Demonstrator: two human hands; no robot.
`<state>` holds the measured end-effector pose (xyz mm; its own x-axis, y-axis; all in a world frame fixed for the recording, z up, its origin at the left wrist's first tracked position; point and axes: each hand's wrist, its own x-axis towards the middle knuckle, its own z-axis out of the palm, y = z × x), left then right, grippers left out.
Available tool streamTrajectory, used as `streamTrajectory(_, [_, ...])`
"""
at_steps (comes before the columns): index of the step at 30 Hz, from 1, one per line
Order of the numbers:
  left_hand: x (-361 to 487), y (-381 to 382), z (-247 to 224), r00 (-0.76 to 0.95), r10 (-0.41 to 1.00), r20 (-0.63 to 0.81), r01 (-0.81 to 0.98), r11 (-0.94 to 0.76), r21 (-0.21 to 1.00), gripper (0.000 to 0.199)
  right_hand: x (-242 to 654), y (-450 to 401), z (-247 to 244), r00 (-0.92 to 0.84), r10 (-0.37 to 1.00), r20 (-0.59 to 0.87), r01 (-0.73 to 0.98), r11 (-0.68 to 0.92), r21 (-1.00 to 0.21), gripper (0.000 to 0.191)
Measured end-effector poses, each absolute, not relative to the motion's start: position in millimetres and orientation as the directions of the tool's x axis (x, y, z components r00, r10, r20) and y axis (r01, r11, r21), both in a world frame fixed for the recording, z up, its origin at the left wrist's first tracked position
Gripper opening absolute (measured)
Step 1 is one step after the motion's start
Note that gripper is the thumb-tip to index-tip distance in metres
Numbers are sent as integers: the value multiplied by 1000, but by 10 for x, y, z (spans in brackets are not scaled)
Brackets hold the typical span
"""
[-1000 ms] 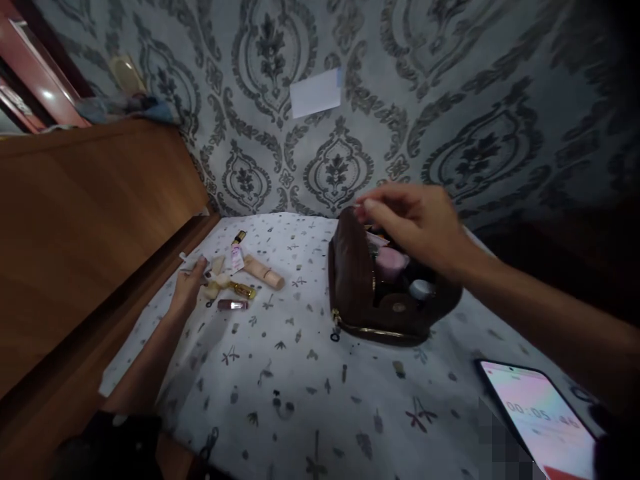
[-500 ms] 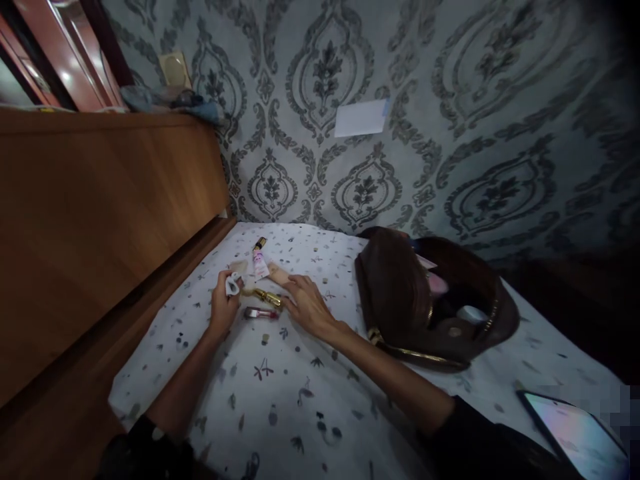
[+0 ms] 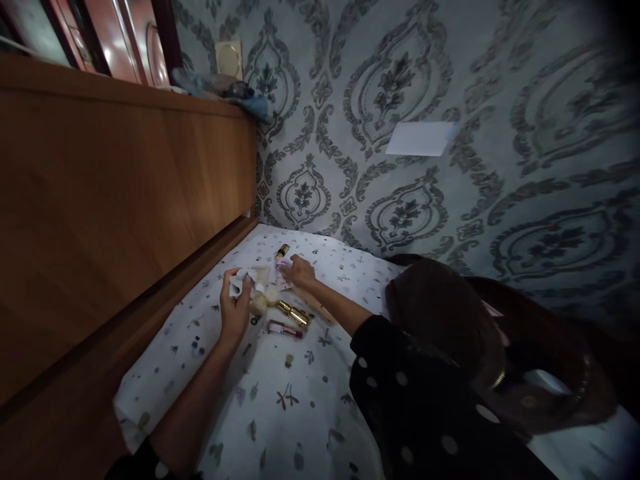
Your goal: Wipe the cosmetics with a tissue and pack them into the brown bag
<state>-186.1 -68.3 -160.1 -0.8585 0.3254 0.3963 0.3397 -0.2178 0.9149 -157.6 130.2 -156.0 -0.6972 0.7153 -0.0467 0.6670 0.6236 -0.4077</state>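
My left hand (image 3: pixel 235 310) is closed around a small white object (image 3: pixel 243 274), its kind unclear. Further in, my right hand (image 3: pixel 301 272) has its fingers pinched on a pink-and-white squeeze tube (image 3: pixel 281 273), mostly covered by them. Just past the tube lies a black-and-gold lipstick (image 3: pixel 282 251). A shiny gold cosmetic tube (image 3: pixel 294 313) and a lip gloss with a dark red end (image 3: pixel 285 329) rest nearer me, side by side. Pale yellowish soft-looking items (image 3: pixel 263 301) sit by my left fingertips. A beige tube (image 3: pixel 320 307) is partly hidden below my right forearm.
A patterned white sheet (image 3: pixel 280 427) covers the surface. To the left rises a wooden panel (image 3: pixel 130 173); behind is a patterned wall (image 3: pixel 345 133). On the right, an open brown handbag (image 3: pixel 440 320) stands partly behind my sleeve.
My right hand has moved off the beige and gold tubes, forward to the pink-and-white tube. My left hand keeps the white object. The view has turned left, and the phone is out of sight.
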Motion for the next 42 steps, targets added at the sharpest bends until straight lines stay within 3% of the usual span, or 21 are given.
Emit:
streamTrajectory(7, [-1936,-686,-1614,-908,287,307,241,-243,940,30,-1878,1406,-1718,-694,719,-46,621,565,-543,42])
streamTrajectory(12, [-1927,-725,-1586,-903,316,290,230,-211,950,28,-1755,1413,-1577,-617,779,108,512,502,-697,37])
streamTrajectory(16, [-1942,-735,-1594,-893,333,304,232,-240,943,29,-1293,1219,-1418,-543,812,217,349,452,-821,45])
streamTrajectory(17, [-1945,-736,-1595,-889,334,315,239,-249,939,29,-1125,1126,-1409,-542,815,205,274,402,-874,48])
streamTrajectory(20, [-1939,-736,-1594,-858,363,363,278,-265,923,27,-551,757,-1498,-635,773,16,-32,-5,-999,50])
streamTrajectory(22, [-1914,-733,-1590,-810,437,391,299,-266,916,24,-164,484,-1634,-679,727,-106,-50,-189,-981,45])
streamTrajectory(24, [-1861,-729,-1585,-741,542,397,309,-249,918,21,181,244,-1789,-699,696,-161,-6,-231,-973,44])
streamTrajectory(26, [-1776,-739,-1573,-664,621,416,374,-206,905,19,456,76,-1917,-721,679,-140,47,-153,-987,42])
streamTrajectory(28, [-1659,-780,-1546,-570,683,457,499,-153,853,19,650,-8,-1992,-720,693,-44,115,56,-992,35])
streamTrajectory(31, [-1430,-908,-1491,-415,782,465,655,-99,749,23,804,-22,-2018,-703,696,150,257,444,-858,24])
streamTrajectory(33, [-1242,-1009,-1479,-383,825,415,691,-41,722,29,839,-7,-2019,-708,671,220,309,574,-759,22])
streamTrajectory(36, [-931,-1097,-1549,-367,850,377,733,15,680,37,845,2,-2045,-713,650,262,307,626,-716,24])
streamTrajectory(39, [-658,-1066,-1689,-234,869,436,808,-76,584,25,840,2,-2087,-719,638,276,306,647,-698,23])
streamTrajectory(42, [-517,-982,-1817,-116,879,463,850,-153,504,31,839,8,-2099,-717,644,266,332,651,-682,19])
